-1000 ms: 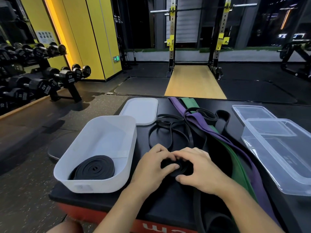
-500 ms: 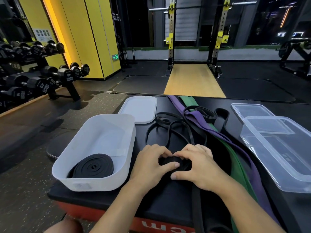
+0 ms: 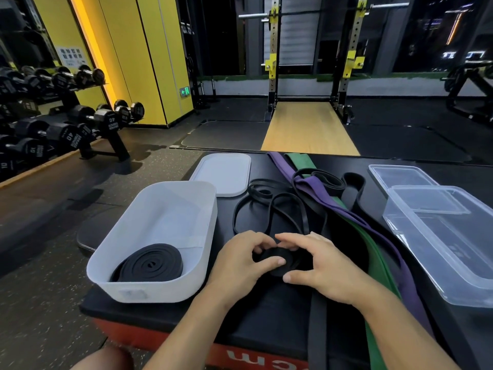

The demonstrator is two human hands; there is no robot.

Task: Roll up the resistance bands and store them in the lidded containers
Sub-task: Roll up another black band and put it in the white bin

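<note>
Both hands are busy on one thing: the left hand point(image 3: 240, 260) and the right hand point(image 3: 322, 268) are curled round a half-wound black roll point(image 3: 274, 259), thumbs on the near side, fingers over the far side, gripping it flat against the black padded top point(image 3: 261, 313). From under the right hand the unrolled tail point(image 3: 317, 332) of that band runs back toward the person and off the near edge.

Just beyond the fingers lies a loose tangle of thin black bands point(image 3: 260, 193). Past the right hand, a green band point(image 3: 378, 260) and a purple band point(image 3: 352, 216) stretch side by side from far to near, the purple one on the outer side down here.

Directly left of the left hand stands a white tub point(image 3: 209, 231), with a finished black coil point(image 3: 150, 265) lying flat in its near end. Its white lid point(image 3: 222, 173) lies behind it, touching the far rim.

Well out past the right hand sits a clear container point(image 3: 416, 265), with a clear lid point(image 3: 400, 174) behind it.
</note>
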